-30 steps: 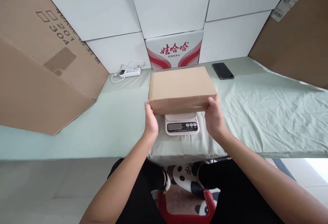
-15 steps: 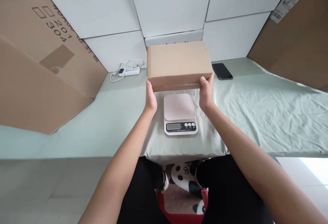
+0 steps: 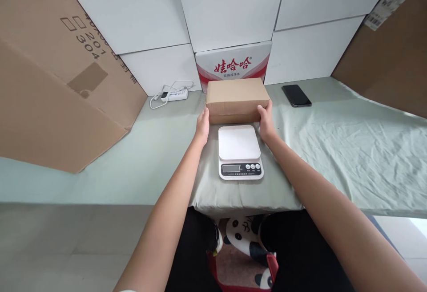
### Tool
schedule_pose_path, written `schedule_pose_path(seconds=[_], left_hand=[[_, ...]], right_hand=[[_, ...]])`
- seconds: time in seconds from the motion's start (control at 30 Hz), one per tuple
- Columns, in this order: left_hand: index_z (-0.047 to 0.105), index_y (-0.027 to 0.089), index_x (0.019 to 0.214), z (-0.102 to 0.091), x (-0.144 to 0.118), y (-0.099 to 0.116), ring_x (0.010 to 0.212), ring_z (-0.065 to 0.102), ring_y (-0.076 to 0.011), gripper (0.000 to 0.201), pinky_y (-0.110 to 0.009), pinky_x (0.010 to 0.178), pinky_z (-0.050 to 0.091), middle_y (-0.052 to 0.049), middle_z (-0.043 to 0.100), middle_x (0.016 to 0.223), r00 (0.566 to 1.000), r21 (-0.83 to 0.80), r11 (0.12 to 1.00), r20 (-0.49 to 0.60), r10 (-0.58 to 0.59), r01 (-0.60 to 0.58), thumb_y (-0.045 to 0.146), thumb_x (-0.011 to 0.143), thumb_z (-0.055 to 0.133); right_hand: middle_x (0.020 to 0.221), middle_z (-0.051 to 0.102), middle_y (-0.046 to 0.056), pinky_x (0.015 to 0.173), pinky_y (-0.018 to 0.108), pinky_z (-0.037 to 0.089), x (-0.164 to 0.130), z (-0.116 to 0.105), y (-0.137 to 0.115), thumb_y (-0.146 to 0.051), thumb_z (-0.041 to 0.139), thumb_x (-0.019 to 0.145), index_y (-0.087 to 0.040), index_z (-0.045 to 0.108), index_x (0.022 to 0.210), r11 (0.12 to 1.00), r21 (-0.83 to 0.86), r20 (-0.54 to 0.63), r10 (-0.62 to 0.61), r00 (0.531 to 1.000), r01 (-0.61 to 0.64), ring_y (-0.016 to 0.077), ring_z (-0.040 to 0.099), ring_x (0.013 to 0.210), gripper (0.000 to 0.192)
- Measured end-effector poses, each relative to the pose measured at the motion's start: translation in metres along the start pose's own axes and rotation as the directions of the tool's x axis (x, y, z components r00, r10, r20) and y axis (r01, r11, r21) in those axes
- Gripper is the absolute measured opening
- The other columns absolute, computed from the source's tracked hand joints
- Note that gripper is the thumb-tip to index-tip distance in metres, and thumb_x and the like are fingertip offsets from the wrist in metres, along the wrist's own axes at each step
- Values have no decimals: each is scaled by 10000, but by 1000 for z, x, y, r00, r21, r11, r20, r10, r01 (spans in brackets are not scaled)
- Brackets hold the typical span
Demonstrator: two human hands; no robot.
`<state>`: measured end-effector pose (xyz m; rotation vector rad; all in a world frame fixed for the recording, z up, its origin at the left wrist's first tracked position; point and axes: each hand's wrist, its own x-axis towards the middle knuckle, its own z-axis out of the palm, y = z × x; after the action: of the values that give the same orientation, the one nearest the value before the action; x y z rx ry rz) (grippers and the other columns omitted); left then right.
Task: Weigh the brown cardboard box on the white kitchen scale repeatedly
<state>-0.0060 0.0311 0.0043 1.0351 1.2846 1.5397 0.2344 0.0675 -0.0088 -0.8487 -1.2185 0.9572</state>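
Note:
A closed brown cardboard box (image 3: 237,91) is held between my two hands, just behind the kitchen scale. My left hand (image 3: 202,123) grips its left end, and my right hand (image 3: 266,118) grips its right end with the thumb on the front face. The box appears at or very near the tabletop; its underside is hidden. In front of it, the white digital scale (image 3: 239,143) carries nothing on its plate. Its small display looks blank, with several round buttons beside it.
Behind the box stands a white and red carton (image 3: 233,62) against white panels. A black phone (image 3: 296,95) lies to the right, a white power strip (image 3: 175,95) with a cable to the left. Large cardboard sheets (image 3: 66,83) flank the green-covered table (image 3: 160,163).
The box has moved down and away from me, toward the tabletop behind the scale. More of the white and red carton shows above it. The view has shifted slightly.

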Motion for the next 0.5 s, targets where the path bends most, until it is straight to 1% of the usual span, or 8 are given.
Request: schedule_pose_path(seconds=[0.1,0.23,0.37,0.5], left_hand=[[698,217,1479,1,-1,-2,1635,537,-252,473,-403,1375,383,-88,636,1694,1000,-29,1000,11,0,0,472,1126,512],[696,254,1475,1,-5,0,1632,539,-233,423,-391,1364,401,-53,656,1676,1000,-70,997,-4,-24,23,402,1120,520],[680,246,1464,2,-9,4,1572,609,-240,404,-386,1331,447,-75,678,1651,999,-98,994,-12,-53,51,386,1116,529],[662,239,1463,-1,-8,3,1563,620,-255,427,-391,1320,462,-99,686,1638,998,-90,994,-16,-59,57,445,1110,538]], right_hand=[[1641,573,50,1420,562,329,3,-5,6,-641,638,871,-348,506,1463,1000,-10,-8,4,1000,-4,325,468,1620,674],[1634,570,58,1401,581,353,5,-6,8,-643,624,860,-346,474,1477,999,-17,-12,30,999,-30,331,475,1604,701],[1617,574,77,1413,601,316,5,-6,5,-583,645,839,-328,451,1484,995,-63,-24,71,997,-72,341,469,1594,720],[1650,552,64,1420,609,298,6,-9,7,-629,635,855,-349,439,1530,991,-102,3,84,996,-84,340,425,1630,756]])
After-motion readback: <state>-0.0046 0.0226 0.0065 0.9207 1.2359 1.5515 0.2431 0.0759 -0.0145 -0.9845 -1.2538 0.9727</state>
